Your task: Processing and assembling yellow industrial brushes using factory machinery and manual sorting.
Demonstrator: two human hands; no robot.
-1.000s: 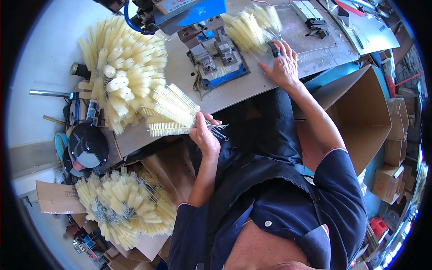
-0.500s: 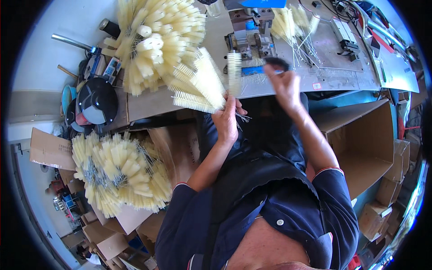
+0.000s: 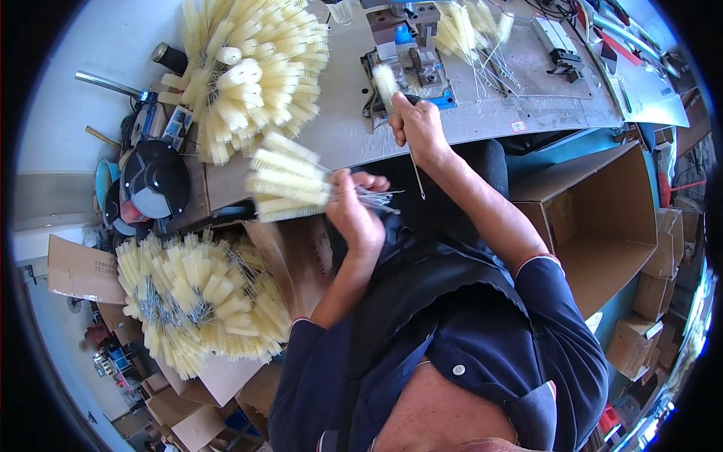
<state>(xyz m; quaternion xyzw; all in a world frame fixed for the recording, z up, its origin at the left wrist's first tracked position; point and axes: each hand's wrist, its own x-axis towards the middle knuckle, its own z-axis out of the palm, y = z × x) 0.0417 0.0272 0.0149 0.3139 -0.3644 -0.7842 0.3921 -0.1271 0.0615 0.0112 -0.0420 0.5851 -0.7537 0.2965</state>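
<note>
My left hand (image 3: 354,215) is closed around the wire stems of a bunch of bottle brushes (image 3: 290,181), their cream bristle heads fanning to the left. In front of the bench edge, my right hand (image 3: 423,129) grips a single bottle brush (image 3: 385,81). Its bristle head points up and away, and its thin wire stem hangs below the fist, ending in a small loop. Something dark shows beside the right hand's fingers; its kind I cannot make out. Just beyond this hand sits a metal fixture (image 3: 425,71) with blue parts.
A big pile of brushes (image 3: 256,83) lies on the bench at left. More brushes (image 3: 196,294) fill a carton at lower left, near a bench grinder (image 3: 154,177). Several stand at the back right (image 3: 459,34). An open cardboard box (image 3: 602,203) is at right, below the bench edge.
My left hand has swung its bunch left and down, away from the upright brush. My right hand has moved left and now holds a single brush.
</note>
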